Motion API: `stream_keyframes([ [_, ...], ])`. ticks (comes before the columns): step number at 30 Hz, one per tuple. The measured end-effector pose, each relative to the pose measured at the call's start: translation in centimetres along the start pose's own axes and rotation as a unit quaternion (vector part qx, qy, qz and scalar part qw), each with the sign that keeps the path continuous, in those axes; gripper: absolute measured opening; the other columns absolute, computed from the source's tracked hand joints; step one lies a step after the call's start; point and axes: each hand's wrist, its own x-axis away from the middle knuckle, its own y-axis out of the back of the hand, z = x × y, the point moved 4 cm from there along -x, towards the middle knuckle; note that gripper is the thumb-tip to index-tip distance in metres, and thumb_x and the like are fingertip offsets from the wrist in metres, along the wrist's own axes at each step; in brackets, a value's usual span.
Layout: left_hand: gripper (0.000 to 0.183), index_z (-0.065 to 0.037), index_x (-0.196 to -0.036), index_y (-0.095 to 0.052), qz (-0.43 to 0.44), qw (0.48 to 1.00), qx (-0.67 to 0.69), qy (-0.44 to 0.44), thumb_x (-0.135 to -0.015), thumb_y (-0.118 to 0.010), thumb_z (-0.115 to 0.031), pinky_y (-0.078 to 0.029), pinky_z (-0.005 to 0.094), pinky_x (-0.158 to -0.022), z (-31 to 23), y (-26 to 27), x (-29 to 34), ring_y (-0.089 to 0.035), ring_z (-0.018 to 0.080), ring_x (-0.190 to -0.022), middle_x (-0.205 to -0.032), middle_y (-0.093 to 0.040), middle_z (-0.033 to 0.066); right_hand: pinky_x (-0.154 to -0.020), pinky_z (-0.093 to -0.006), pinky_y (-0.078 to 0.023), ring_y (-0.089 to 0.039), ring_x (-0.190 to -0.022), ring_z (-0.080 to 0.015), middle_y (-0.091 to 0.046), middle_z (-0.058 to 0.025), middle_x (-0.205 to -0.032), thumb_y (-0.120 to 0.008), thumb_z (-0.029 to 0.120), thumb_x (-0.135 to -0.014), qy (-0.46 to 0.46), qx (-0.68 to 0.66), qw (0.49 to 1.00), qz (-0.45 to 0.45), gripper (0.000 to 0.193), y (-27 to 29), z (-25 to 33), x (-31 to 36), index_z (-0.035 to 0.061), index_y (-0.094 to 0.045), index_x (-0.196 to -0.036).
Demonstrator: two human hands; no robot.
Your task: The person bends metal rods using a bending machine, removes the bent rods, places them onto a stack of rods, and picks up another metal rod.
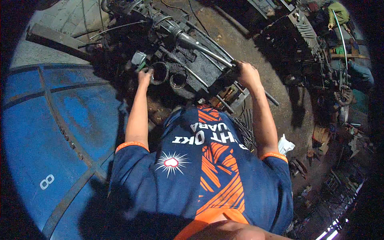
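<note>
The machine (pixel 168 28) stands right in front of the person, between and beyond both hands, all dark, grimy metal. A smooth, round steel rod (pixel 208 53) slants across it toward the right hand (pixel 247 75), above a bed (pixel 196 71) coated in grey, grainy grit. Nearer the left hand (pixel 145 76) sit two thick-walled, dull round openings (pixel 178 81) and a small, boxy silver-and-green fitting (pixel 139 59). The machine looks well worn, its metal bright only along the rods.

The left fingers curl in beside the fitting; I cannot tell whether they grip it. The right fingers bend over the rod's end, blackened and lost in shadow, so their hold is unclear too.

Farther out, a blue, scuffed panel (pixel 32 116) with dark bars fills the left; loose thin rods (pixel 248 126) lie partly behind the right forearm. At far right, a co-worker in green (pixel 340 16) is half swallowed by darkness.
</note>
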Motion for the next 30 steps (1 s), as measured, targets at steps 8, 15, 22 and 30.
stream_keyframes([
  [8, 0.04, 0.006, -0.102, -0.06, -0.016, 0.999, 0.006, 0.03, -0.074, -0.069, -0.021, -0.044, 0.0324, -0.062, -1.9, 0.0, 1.2, -0.058, 0.02, -0.064, -0.078, -0.064, 0.0128, -0.078, -0.0438, -0.048, -0.058, -0.094, -0.0359, -0.062, -0.0172, -0.1, -0.058, 0.011, -0.071, -0.017, -0.014, 1.0, 0.015, 0.038, 1.3, 1.4, 0.6, 0.0105, -0.06, -0.109],
  [15, 0.036, 0.005, -0.099, -0.061, 0.001, 0.999, 0.027, 0.041, -0.075, -0.069, -0.019, -0.042, 0.0321, -0.057, -2.5, 0.0, 1.4, -0.054, 0.0173, -0.058, -0.071, -0.061, 0.0098, -0.076, -0.044, -0.048, -0.059, -0.092, -0.0359, -0.063, -0.0166, -0.098, -0.058, 0.013, -0.073, 0.001, -0.015, 1.0, -0.011, 0.034, 0.6, 1.0, 0.4, 0.0107, -0.061, -0.107],
  [22, 0.039, 0.007, -0.097, -0.061, -0.006, 1.0, 0.02, 0.009, -0.073, -0.068, -0.023, -0.045, 0.0354, -0.071, -1.2, -0.4, 0.5, -0.06, 0.0239, -0.073, -0.079, -0.064, 0.0144, -0.075, -0.0441, -0.048, -0.059, -0.092, -0.0358, -0.063, -0.0164, -0.097, -0.059, 0.014, -0.074, -0.01, -0.009, 1.0, -0.002, 0.032, 0.4, 0.6, 0.3, 0.0106, -0.061, -0.106],
  [30, 0.032, -0.004, -0.103, -0.061, -0.173, 0.948, -0.248, -0.096, -0.076, -0.064, -0.022, -0.045, 0.0449, -0.08, -6.3, 1.5, 3.3, -0.056, 0.037, -0.094, -0.102, -0.058, 0.0206, -0.076, -0.0445, -0.048, -0.059, -0.092, -0.0368, -0.063, -0.0177, -0.096, -0.059, 0.018, -0.076, -0.038, 0.004, 0.999, -0.011, 0.031, 0.6, -0.1, 0.9, 0.0107, -0.061, -0.105],
])
